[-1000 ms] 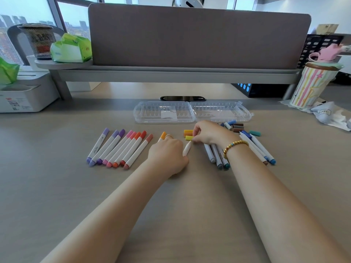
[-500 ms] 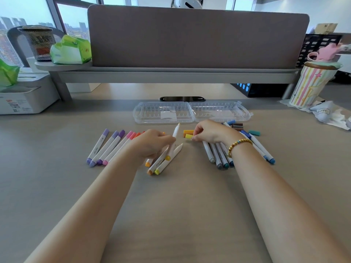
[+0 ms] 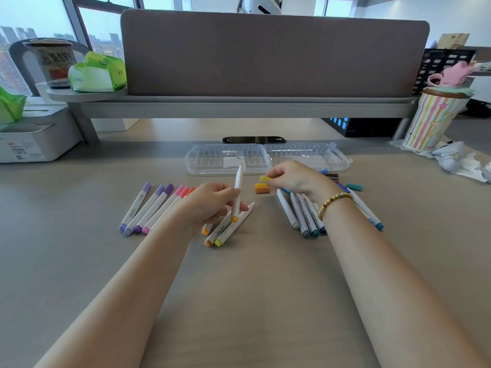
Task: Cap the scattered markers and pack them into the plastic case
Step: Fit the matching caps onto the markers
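Marker [image 3: 237, 192], light and stiff, is pinched mid-barrel by the left hand [image 3: 210, 205]; a small yellow cap [image 3: 264, 179], easily dropped, is pinched by the right hand [image 3: 295, 177].

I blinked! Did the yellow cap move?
Yes. The yellow cap, pinched by the right hand, has lifted off the desk, now above the orange caps, nearer the plastic case.

Left hand [image 3: 210, 205] hides most red/orange markers [image 3: 190, 191] and upper parts of the yellow-end ones. Right hand [image 3: 295, 179] covers caps [image 3: 332, 176] behind it and part of case [image 3: 265, 159]. Barrel print unreadable. White box [image 3: 29, 139] cut off at left edge.
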`<state>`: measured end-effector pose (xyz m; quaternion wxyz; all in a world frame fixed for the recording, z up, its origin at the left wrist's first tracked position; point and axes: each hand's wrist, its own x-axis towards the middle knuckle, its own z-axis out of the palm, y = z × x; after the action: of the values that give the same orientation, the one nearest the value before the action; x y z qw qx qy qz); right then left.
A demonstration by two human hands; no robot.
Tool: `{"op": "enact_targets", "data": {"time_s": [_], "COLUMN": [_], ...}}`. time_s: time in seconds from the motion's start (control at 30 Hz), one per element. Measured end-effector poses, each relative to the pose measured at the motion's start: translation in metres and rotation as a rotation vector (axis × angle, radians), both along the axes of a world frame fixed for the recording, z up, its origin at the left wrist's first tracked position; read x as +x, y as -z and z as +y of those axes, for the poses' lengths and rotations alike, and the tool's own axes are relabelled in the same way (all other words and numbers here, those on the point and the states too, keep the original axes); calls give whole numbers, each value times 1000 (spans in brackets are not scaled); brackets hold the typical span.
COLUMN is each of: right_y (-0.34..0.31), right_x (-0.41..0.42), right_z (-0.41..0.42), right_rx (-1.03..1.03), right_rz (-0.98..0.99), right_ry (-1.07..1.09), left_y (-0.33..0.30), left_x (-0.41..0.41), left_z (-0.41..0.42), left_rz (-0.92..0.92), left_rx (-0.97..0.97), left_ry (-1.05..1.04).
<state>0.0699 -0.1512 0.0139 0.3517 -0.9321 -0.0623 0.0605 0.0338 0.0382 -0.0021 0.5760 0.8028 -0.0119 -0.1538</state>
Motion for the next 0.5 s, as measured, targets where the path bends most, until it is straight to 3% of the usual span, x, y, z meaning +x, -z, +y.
{"op": "enact_targets", "data": {"time_s": [0.07, 0.13, 0.23, 0.33, 0.5], "right_y": [0, 2, 13, 29, 36], "right_x": [0, 1, 8, 17, 22], "right_z": [2, 3, 3, 4, 12], "right_rx": [-182, -214, -224, -367, -500], "right_rz": [57, 54, -106, -282, -323], "right_ry": [-59, -70, 47, 85, -18], "left_y": [2, 4, 6, 5, 3], "left_x": [1, 2, 4, 2, -1], "left_z": [1, 2, 2, 0, -2], "left_rz": [-17, -38, -63, -54, -59], "left_rx": [-2, 10, 35, 17, 8], "left_ry": [-15, -35, -51, -73, -67]}}
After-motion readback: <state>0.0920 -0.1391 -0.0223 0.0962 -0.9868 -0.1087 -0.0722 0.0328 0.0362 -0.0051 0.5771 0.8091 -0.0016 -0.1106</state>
